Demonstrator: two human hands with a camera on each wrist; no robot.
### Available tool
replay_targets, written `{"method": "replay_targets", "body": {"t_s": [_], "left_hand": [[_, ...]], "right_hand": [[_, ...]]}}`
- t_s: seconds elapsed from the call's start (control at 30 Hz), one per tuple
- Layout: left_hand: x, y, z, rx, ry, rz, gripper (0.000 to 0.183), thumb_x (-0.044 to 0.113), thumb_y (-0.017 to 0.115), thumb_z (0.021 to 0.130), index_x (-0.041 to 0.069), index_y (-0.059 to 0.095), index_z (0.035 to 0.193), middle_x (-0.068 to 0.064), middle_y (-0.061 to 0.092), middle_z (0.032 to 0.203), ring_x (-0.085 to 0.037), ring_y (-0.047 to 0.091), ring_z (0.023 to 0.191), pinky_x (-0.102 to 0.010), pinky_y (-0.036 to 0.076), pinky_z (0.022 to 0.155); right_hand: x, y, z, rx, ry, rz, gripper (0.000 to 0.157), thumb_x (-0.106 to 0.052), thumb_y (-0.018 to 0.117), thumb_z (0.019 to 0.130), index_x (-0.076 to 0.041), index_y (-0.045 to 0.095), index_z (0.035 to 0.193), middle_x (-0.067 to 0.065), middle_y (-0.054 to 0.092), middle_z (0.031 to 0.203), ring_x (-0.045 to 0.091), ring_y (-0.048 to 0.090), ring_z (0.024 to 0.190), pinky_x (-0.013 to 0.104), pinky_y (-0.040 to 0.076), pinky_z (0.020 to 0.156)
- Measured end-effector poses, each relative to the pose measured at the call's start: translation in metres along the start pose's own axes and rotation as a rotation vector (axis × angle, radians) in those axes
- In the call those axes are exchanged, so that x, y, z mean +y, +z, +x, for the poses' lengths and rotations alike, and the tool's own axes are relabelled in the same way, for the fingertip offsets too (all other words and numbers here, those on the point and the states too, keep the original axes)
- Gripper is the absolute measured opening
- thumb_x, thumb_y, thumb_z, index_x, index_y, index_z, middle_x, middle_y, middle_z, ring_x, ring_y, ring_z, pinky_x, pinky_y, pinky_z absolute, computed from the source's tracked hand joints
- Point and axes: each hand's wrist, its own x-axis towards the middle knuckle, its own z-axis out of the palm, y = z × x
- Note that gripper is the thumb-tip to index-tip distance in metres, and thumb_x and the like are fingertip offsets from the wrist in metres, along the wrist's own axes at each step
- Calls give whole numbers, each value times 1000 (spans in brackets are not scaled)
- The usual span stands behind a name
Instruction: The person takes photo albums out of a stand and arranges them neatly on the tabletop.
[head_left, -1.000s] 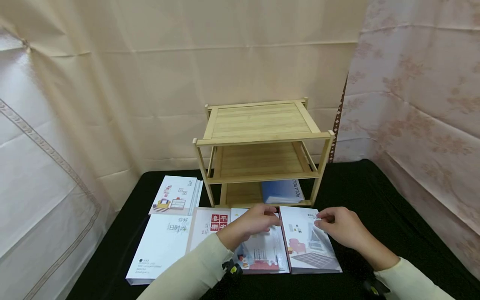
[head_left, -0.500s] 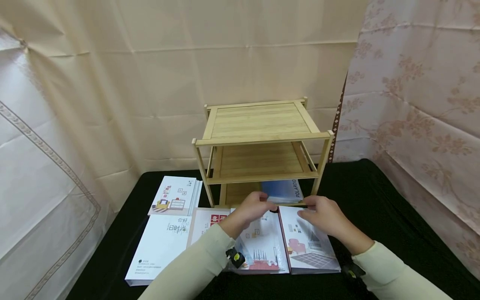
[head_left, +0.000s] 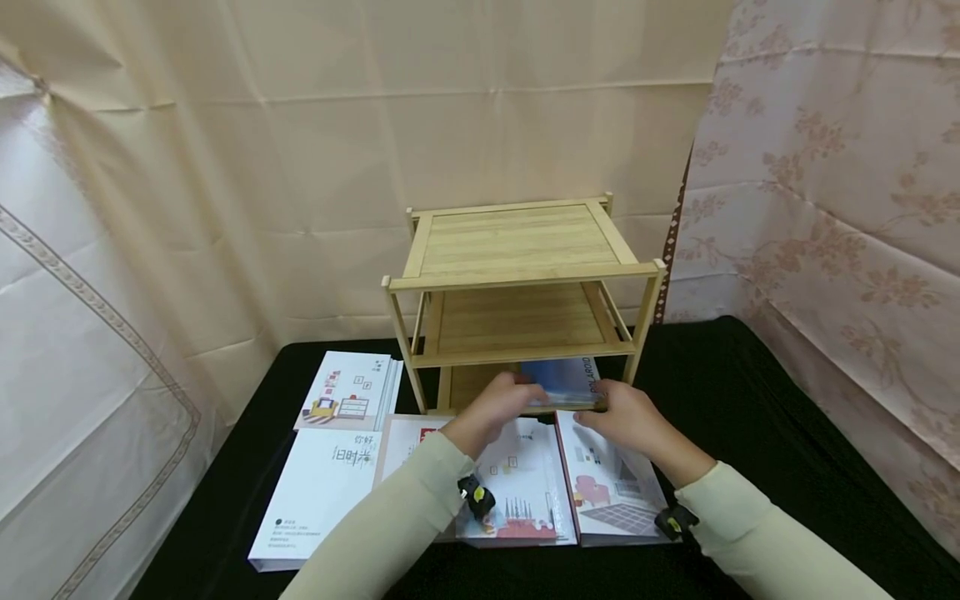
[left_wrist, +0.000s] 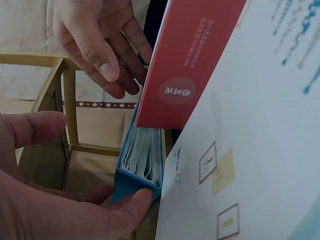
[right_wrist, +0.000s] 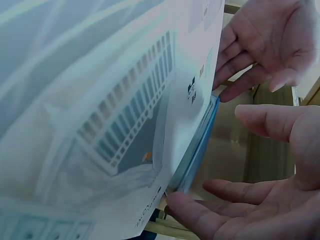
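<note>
A blue photo album [head_left: 562, 379], marked POLAROID, lies on the bottom shelf of a wooden rack [head_left: 521, 242]. At the album's left front corner is my left hand [head_left: 491, 410]; in the left wrist view a fingertip touches the blue edge [left_wrist: 142, 189], below the stacked white pages. My right hand [head_left: 633, 421] is at the right front corner. The right wrist view shows its fingers spread, one fingertip at the album's edge [right_wrist: 197, 155]. Neither hand curls round the album. Beneath both wrists lie white illustrated albums [head_left: 517, 483], partly covered by the sleeves.
More white albums [head_left: 311, 500] and a stack [head_left: 348, 392] lie at the left on the black cloth [head_left: 757, 400]. The rack's front legs [head_left: 648, 321] and middle shelf [head_left: 525, 321] frame the bottom shelf. Curtains [head_left: 465, 108] hang behind and at the sides.
Both hands have moved forward from above the white albums to the front of the bottom shelf. My right hand also came leftward. The blue album shows no clear shift.
</note>
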Motion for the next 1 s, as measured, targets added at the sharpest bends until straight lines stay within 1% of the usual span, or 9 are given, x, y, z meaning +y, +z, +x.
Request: {"method": "replay_targets", "body": {"t_s": [0.07,0.2,0.3,0.47,0.53,0.63,0.77,0.9,1.0], "left_hand": [[1,-1,3,2,-9,-14,71,26,73,89,-6,45,146,-20,55,140,-37,52,131,-54,42,116],[1,-3,9,-20,-14,-73,60,24,71,91,-6,50,138,-18,60,129,-36,56,123,-54,44,113],[2,-3,14,-43,-17,-106,53,23,70,93,-4,54,135,-17,62,128,-36,58,123,-54,44,114],[3,-1,17,-54,-27,-105,50,24,68,94,-3,56,134,-19,64,130,-37,60,122,-54,46,111],[4,-1,18,-56,-32,-110,50,24,68,94,-4,57,133,-20,64,130,-38,60,122,-53,46,111],[6,-1,18,-61,-35,-125,48,23,68,93,-4,58,131,-21,65,128,-38,60,121,-54,47,111],[7,-1,19,-56,-38,-124,45,24,68,93,-1,59,130,-17,66,125,-37,61,119,-53,47,110],[7,-2,20,-58,-37,-118,44,23,69,93,0,60,130,-16,67,123,-35,62,117,-52,48,109],[6,-3,22,-61,-42,-154,47,22,69,92,-1,58,131,-19,66,126,-36,62,118,-51,49,109]], "right_hand": [[0,1,4,-6,3,14,71,-33,76,90,11,53,141,28,67,126,29,69,99,42,61,78],[1,1,13,-13,11,31,76,-36,74,90,13,50,143,33,61,135,41,65,116,54,58,94],[1,2,19,-21,21,73,75,-34,72,91,14,48,143,35,58,138,45,62,122,57,54,100],[2,2,26,-29,72,155,72,-31,69,94,15,46,144,34,58,137,40,62,118,56,55,98],[1,2,26,-33,89,172,72,-31,68,95,14,44,146,34,57,139,40,61,120,56,55,100],[-1,1,26,-36,94,193,72,-31,66,96,14,43,147,34,55,142,41,60,123,58,53,102],[-2,2,27,-39,97,238,71,-30,65,96,14,42,147,34,55,142,41,59,125,58,52,104],[-2,2,28,-42,101,272,71,-28,64,96,15,41,147,35,50,146,45,55,130,59,49,108],[-3,1,27,-43,105,285,71,-27,64,95,15,41,148,35,47,149,47,53,133,59,48,108]]}}
